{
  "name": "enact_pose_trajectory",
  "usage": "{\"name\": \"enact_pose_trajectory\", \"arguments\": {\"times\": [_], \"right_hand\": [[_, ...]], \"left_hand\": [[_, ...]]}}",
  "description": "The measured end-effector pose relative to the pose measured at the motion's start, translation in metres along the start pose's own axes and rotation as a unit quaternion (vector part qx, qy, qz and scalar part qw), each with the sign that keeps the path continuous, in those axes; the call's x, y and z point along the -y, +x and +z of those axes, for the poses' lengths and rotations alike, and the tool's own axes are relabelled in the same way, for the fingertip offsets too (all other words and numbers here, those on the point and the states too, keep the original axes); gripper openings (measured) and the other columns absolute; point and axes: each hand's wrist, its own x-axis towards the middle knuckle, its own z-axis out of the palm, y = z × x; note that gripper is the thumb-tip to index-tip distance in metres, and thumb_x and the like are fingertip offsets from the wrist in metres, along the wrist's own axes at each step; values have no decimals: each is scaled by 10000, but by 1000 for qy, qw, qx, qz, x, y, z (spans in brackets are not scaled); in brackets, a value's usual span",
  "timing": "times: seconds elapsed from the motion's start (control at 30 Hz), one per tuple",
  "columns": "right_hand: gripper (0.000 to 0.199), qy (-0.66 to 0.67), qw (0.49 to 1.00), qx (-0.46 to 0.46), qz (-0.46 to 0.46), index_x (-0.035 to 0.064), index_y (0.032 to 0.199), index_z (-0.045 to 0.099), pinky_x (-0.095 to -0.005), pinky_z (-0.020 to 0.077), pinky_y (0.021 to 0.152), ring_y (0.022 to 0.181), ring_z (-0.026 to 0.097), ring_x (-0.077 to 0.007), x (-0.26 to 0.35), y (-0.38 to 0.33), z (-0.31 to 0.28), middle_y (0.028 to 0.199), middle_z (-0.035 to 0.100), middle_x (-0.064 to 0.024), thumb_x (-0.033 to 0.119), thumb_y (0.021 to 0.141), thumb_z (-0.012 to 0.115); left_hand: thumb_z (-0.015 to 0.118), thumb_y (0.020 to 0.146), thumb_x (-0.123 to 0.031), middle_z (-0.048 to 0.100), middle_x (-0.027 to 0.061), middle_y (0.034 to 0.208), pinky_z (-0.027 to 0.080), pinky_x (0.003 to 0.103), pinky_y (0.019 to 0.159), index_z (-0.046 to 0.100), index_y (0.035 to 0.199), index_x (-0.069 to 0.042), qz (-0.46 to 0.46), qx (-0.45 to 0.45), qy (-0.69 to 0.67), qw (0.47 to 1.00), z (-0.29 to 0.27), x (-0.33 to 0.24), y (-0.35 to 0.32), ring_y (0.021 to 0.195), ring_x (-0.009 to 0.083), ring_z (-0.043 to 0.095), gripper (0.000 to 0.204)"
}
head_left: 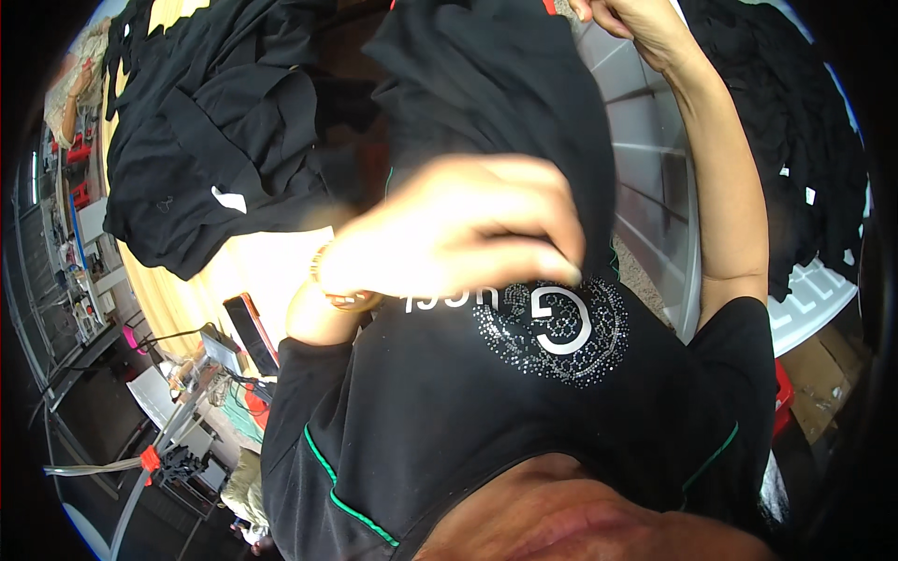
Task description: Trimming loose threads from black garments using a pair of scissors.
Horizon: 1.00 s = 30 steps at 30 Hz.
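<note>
My left hand (458, 224) is in front of my chest, smeared by motion, with a bracelet (341, 280) on its wrist. Its fingers look bent toward the thumb, but whether anything is between them I cannot make out. Below it in the picture is my black shirt. Black cloth (496, 93) lies beyond this hand, over my lap. My right hand (622, 19) reaches to the top edge, partly cut off, its visible fingers curled in; what they hold, if anything, is hidden. To the left, black garments (215, 159) with a white label (229, 199) lie heaped on a wooden table (168, 299).
A translucent plastic bin (645, 140) stands between the lap cloth and my right arm. Farther right, black garments (786, 122) are piled above a white plastic rack (818, 299), near cardboard (823, 379). A phone (251, 332) is at the table's near edge. Another person's arm (71, 112) shows far left.
</note>
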Motion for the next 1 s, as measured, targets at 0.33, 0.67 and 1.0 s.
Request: {"name": "enact_pose_trajectory", "arguments": {"times": [0.33,0.67,1.0], "right_hand": [[338,-158,967,88,177,-17,1118,640,-188,273,391,412,398,-33,-15,7,-7,587,602,-12,243,909,688],[288,-225,940,161,201,1,860,692,-218,288,359,362,415,-62,-29,10,3,553,623,-45,278,927,652],[364,-251,938,132,201,-25,948,700,-225,370,410,417,491,-90,-34,3,4,658,681,-67,323,957,595]], "left_hand": [[642,922,-186,663,107,1010,492,313,855,675,1070,-20,-126,-254,250,926,-12,66,-1,956,230,636,225],[635,892,-486,690,166,1080,487,364,923,650,1196,-32,-422,-314,305,794,-57,136,-40,1077,275,645,547],[683,914,-125,650,-38,870,447,190,778,665,1006,-30,-237,-431,92,866,-49,153,-39,815,32,574,134]]}}
